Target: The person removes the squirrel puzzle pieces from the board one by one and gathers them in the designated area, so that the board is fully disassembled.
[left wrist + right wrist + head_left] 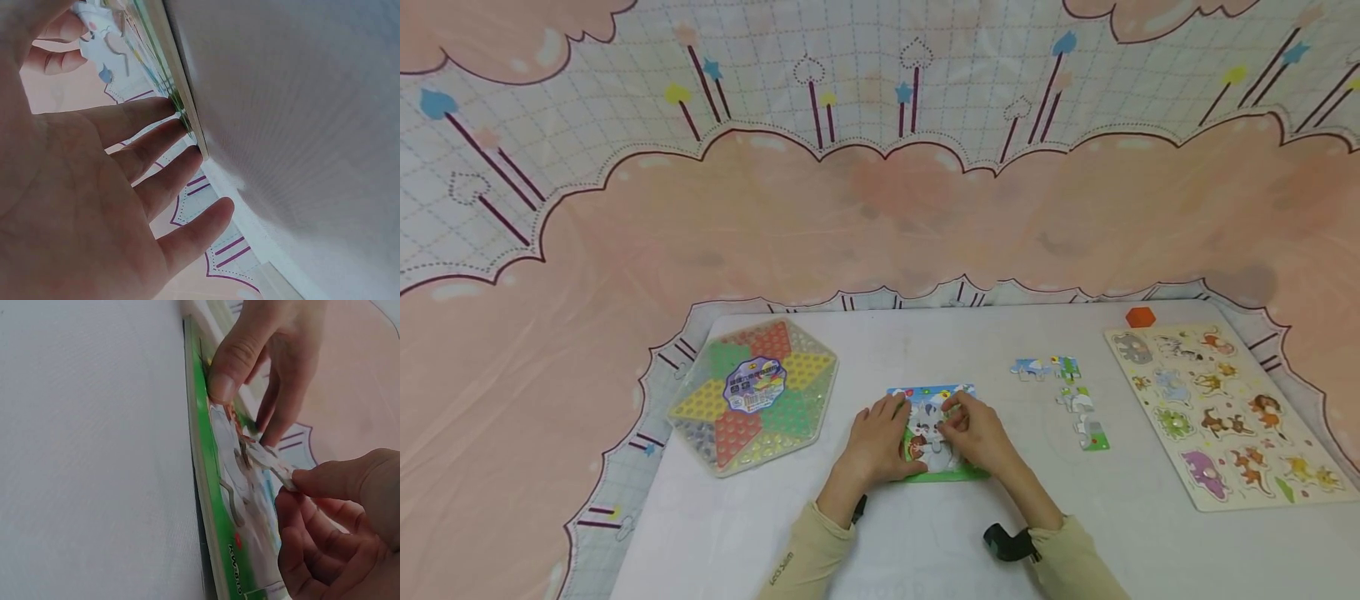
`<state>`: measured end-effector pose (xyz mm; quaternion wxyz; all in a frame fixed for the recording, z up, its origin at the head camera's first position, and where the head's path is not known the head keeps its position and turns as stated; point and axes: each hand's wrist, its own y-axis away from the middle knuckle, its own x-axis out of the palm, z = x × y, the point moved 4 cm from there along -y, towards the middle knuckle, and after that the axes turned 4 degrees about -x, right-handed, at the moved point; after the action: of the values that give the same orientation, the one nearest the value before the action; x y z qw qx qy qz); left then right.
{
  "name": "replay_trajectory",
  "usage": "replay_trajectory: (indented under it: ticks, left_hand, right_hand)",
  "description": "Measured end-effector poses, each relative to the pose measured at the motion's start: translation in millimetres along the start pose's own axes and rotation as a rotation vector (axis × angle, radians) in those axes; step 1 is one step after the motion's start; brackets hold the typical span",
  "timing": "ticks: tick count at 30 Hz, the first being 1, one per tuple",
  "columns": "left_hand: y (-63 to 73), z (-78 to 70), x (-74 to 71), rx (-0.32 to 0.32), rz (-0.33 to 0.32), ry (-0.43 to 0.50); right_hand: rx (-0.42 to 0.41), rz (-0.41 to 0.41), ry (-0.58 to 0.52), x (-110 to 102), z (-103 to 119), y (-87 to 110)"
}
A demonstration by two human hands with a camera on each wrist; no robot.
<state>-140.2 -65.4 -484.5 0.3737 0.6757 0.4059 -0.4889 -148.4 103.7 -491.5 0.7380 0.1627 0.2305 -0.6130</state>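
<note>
A small jigsaw board (946, 477) with a green lower border and a grey-and-white animal picture lies on the table between both hands. My left hand (876, 440) rests along its left side. In the left wrist view the left fingers are nearly straight, with tips touching the board's edge (195, 119); the right wrist view shows the left thumb on the green border. My right hand (981, 435) pinches a white jigsaw piece (270, 461) between thumb and fingers. That piece is tilted over the picture, and whether it touches the board is hard to tell.
Loose and joined jigsaw pieces (1081, 400) lie right of the board. Farther right is a wooden animal puzzle (1228, 417), with a red-orange hexagonal block (1140, 317) above it. A hexagonal packaged game board (752, 396) lies left on the white table (925, 542).
</note>
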Motion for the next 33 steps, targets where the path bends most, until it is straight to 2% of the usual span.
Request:
replay_trajectory:
  ticks: [6,15,24,33]
  left_hand:
    - [-0.2,-0.2,-0.2,0.002,0.004,0.005]
    - [0.1,0.2,0.0,-0.001,0.017,0.015]
    - [0.2,0.7,1.9,0.01,0.018,0.016]
    - [-0.2,2.6,3.9,-0.003,0.025,0.03]
  right_hand:
    - [-0.018,-0.047,-0.015,-10,-3,-0.5]
    - [0.039,-0.098,-0.029,-34,-17,-0.7]
    - [0.061,-0.16,-0.031,-66,-36,6.1]
    - [0.063,-0.21,-0.047,-88,-52,13.7]
